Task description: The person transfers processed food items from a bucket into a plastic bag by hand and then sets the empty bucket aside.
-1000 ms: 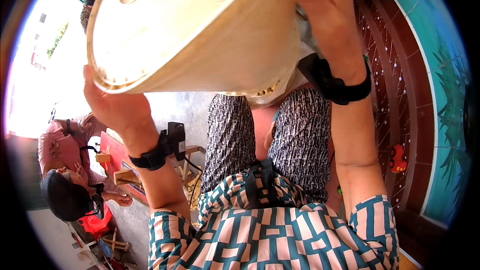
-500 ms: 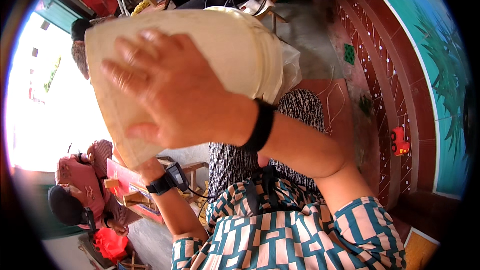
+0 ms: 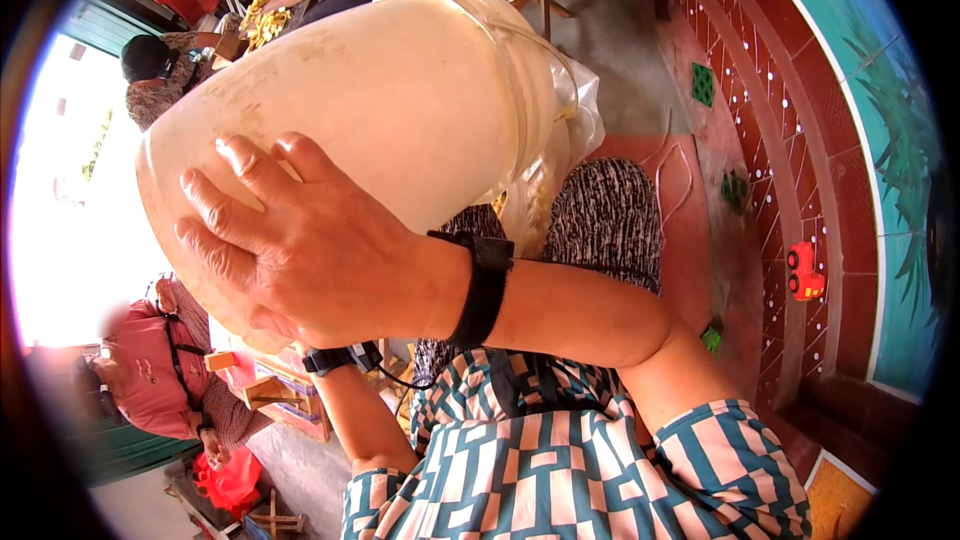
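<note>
I hold a large cream-white plastic bucket [image 3: 400, 110] tipped on its side in front of my chest, its bottom toward my left and its ribbed rim toward the right, above my black-and-white patterned lap [image 3: 600, 230]. My right hand [image 3: 300, 250] lies flat against its wall near the bottom, fingers [image 3: 240, 165] spread and pressing the plastic. My left hand [image 3: 262, 332] is under the bucket, mostly hidden; I cannot tell how its fingers sit. A small red toy car [image 3: 804, 271] lies on the tiled floor [image 3: 740, 90] beside me.
</note>
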Tool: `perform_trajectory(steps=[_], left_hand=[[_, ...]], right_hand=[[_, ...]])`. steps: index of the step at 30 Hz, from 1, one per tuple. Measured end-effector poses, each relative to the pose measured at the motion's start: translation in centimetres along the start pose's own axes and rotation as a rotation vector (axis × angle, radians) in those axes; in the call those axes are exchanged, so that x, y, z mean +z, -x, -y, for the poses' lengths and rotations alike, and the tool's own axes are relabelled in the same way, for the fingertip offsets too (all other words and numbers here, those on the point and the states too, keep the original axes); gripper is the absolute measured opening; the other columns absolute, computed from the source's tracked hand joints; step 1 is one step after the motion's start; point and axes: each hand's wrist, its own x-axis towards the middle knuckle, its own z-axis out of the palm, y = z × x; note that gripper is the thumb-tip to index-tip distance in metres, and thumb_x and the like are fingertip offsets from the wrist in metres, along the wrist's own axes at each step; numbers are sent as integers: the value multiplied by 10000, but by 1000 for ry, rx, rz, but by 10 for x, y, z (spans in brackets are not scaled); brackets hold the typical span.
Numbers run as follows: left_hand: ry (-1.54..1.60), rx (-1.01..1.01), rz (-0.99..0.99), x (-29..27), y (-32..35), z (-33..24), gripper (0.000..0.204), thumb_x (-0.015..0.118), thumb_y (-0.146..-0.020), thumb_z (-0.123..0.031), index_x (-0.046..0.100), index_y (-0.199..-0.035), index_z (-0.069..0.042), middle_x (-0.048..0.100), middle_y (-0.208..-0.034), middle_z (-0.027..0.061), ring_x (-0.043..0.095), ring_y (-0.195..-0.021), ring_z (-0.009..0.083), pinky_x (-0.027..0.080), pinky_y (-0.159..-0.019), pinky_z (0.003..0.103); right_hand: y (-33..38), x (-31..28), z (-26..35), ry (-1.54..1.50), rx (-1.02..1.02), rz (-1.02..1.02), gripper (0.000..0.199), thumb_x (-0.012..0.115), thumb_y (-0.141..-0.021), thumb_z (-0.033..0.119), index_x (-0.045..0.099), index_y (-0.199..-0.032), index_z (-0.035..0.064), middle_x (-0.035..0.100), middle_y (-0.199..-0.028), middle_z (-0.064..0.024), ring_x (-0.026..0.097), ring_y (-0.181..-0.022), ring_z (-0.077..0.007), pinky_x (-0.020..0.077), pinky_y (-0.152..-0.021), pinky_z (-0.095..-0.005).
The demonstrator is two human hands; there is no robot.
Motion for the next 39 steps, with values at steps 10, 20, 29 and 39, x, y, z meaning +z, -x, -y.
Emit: perform_trajectory(steps=[10,20,29,39], left_hand=[[54,-98,9,-10,7,13,481,495,-936,-313,444,-1328,-40,509,-1338,139,510,-1208,281,425,-998,403],[308,-273,78,-15,-10,34,480,455,-957,-311,424,-1351,-38,484,-1372,144,491,-1233,288,410,-1019,412],[522,-398,240,-16,-17,60,481,420,-976,-310,405,-1371,-37,462,-1403,148,474,-1257,294,397,-1039,420],[461,-655,95,13,-5,17,478,351,-997,-295,398,-1381,-13,424,-1436,176,460,-1285,337,419,-1038,467]], right_hand=[[13,6,-10,-59,-57,-98,488,659,-737,267,614,-1172,50,547,-1266,-122,489,-1165,-327,382,-889,-473],[63,-102,-165,-696,946,-166,453,677,-852,269,569,-1223,33,642,-1101,-74,605,-952,-219,472,-866,-297],[82,-125,-182,-981,1117,-199,338,702,-852,175,607,-1122,-6,673,-988,-67,646,-861,-135,544,-742,-262],[59,-59,-148,-172,699,-71,157,635,-902,136,636,-1015,26,684,-910,-32,628,-764,-87,526,-618,-231]])
